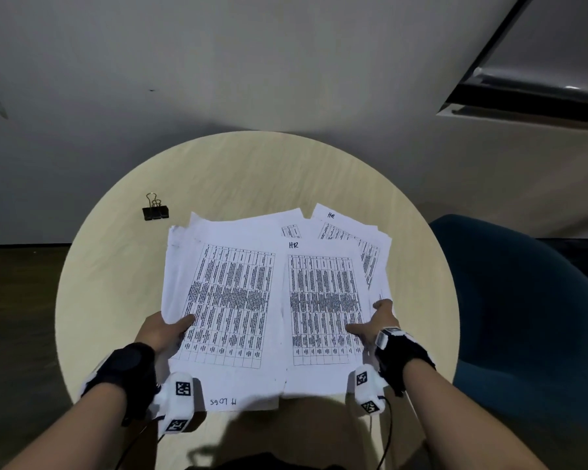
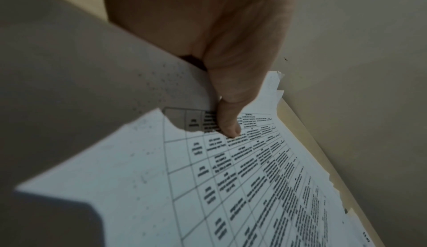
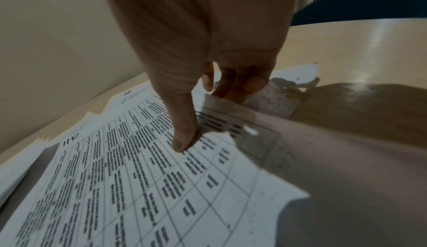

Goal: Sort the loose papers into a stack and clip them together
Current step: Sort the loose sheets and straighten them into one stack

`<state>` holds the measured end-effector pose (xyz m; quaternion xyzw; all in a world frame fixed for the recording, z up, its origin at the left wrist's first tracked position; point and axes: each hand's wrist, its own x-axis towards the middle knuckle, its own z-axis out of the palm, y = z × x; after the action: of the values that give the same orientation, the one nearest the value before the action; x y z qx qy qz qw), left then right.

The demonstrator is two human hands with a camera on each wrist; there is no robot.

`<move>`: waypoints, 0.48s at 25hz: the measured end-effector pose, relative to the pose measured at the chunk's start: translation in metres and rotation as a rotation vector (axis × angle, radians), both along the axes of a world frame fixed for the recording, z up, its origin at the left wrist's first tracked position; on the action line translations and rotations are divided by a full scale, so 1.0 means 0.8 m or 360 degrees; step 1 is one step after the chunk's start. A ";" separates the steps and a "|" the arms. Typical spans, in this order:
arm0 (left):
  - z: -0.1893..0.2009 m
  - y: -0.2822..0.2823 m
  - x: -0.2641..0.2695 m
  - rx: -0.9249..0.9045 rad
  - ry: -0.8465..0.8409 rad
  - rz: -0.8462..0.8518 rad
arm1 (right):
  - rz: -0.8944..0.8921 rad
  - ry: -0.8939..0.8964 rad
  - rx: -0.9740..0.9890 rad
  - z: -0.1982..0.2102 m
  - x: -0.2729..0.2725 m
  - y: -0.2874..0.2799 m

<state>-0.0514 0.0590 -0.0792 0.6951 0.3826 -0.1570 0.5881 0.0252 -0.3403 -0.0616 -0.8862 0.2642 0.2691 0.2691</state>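
Note:
A loose spread of white papers (image 1: 272,290) printed with tables lies fanned over the round table (image 1: 116,266), some marked "HR". My left hand (image 1: 165,329) grips the left sheets at their near left edge, thumb (image 2: 227,124) on top and fingers hidden under the paper. My right hand (image 1: 375,322) grips the right sheets (image 3: 129,168) at their near right edge, thumb (image 3: 182,137) pressed on the print, fingers curled underneath. A black binder clip (image 1: 155,210) lies on the table beyond the papers' far left corner, apart from both hands.
A dark blue chair (image 1: 523,317) stands close at the table's right. A pale wall rises behind the table. Bare tabletop shows around the clip and along the far edge.

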 end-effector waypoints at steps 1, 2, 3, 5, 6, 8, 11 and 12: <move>0.005 -0.003 0.000 0.0008 -0.0005 0.0005 | 0.0033 -0.0015 0.0020 -0.001 -0.003 -0.002; 0.004 -0.004 0.000 -0.0010 -0.0018 0.0015 | 0.0062 -0.0061 0.0029 -0.005 -0.006 -0.005; 0.009 -0.006 -0.001 -0.0041 -0.0019 0.0027 | 0.0052 -0.0163 0.0077 -0.005 -0.010 -0.007; 0.011 -0.005 -0.002 -0.0135 -0.0006 0.0074 | -0.0164 -0.0510 0.0336 0.002 -0.012 -0.013; 0.008 -0.002 -0.002 -0.0164 -0.0003 0.0081 | -0.0332 -0.0650 0.0471 0.008 -0.009 -0.022; 0.004 0.004 -0.002 -0.0141 0.0023 0.0043 | -0.0661 -0.0755 0.0794 0.021 0.001 -0.039; 0.003 0.006 -0.001 -0.0110 0.0064 0.0003 | -0.1015 -0.0698 0.1560 0.044 0.008 -0.046; 0.003 0.005 -0.002 -0.0108 0.0062 0.0009 | -0.1010 -0.0631 0.1681 0.054 0.008 -0.038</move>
<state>-0.0526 0.0633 -0.0771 0.6704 0.3904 -0.1819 0.6042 0.0319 -0.3706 -0.0183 -0.5462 0.2907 0.1016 0.7790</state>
